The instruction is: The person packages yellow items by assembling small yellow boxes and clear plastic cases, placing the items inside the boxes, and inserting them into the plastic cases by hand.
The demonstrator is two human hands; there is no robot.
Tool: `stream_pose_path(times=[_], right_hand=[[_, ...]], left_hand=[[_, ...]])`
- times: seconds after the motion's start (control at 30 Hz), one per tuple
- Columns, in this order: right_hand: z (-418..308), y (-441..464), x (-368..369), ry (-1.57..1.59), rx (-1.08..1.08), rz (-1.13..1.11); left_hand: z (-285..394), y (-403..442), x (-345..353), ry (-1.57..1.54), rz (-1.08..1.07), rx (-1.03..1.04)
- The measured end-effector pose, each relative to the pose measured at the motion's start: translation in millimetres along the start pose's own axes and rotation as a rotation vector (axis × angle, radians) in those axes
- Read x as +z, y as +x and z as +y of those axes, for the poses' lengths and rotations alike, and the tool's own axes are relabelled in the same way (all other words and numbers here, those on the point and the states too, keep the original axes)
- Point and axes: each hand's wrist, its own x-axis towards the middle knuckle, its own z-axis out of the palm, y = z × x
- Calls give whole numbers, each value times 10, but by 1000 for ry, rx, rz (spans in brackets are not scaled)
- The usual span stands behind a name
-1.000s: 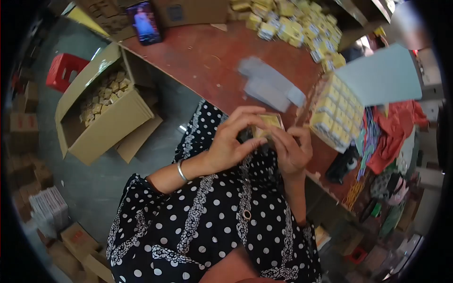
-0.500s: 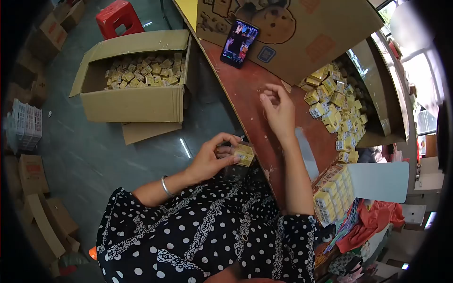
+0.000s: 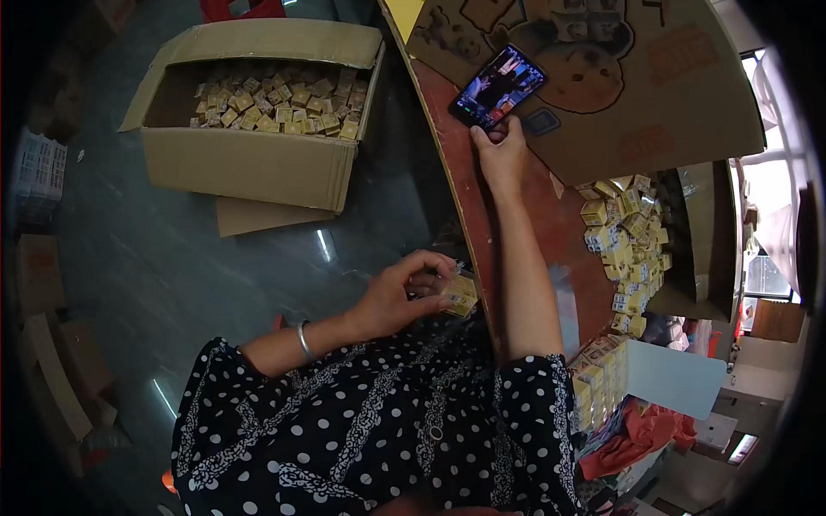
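Observation:
My left hand [image 3: 403, 294] is closed round a small yellow box [image 3: 459, 295] at the table's near edge. A silver bangle is on that wrist. Farther up, my right hand [image 3: 502, 155] reaches over the red table and touches the lower edge of a phone [image 3: 497, 87], its thumb and fingers pressed on it. The phone's screen is lit, and it leans against a large cardboard box [image 3: 594, 86] with a printed cartoon.
An open carton [image 3: 245, 165] full of small yellow boxes stands at the left. More small boxes [image 3: 632, 245] are heaped on the table at the right. Below them are a filled box [image 3: 600, 378] with a pale lid and red cloth [image 3: 641, 437].
My right hand has left the small box and moved up across the table to the phone. My left hand has kept the box. The view has turned toward the phone.

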Motion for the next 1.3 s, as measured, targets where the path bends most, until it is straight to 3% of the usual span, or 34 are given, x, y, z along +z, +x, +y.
stream_pose_path(times=[0.47, 0.63, 1.3], right_hand=[[-2, 47, -8, -22, 33, 9], [23, 82, -47, 166, 60, -89], [202, 149, -143, 289, 180, -273]], left_hand=[[42, -27, -50, -70, 1, -20], [12, -19, -46, -65, -7, 8], [-70, -36, 53, -121, -69, -26]])
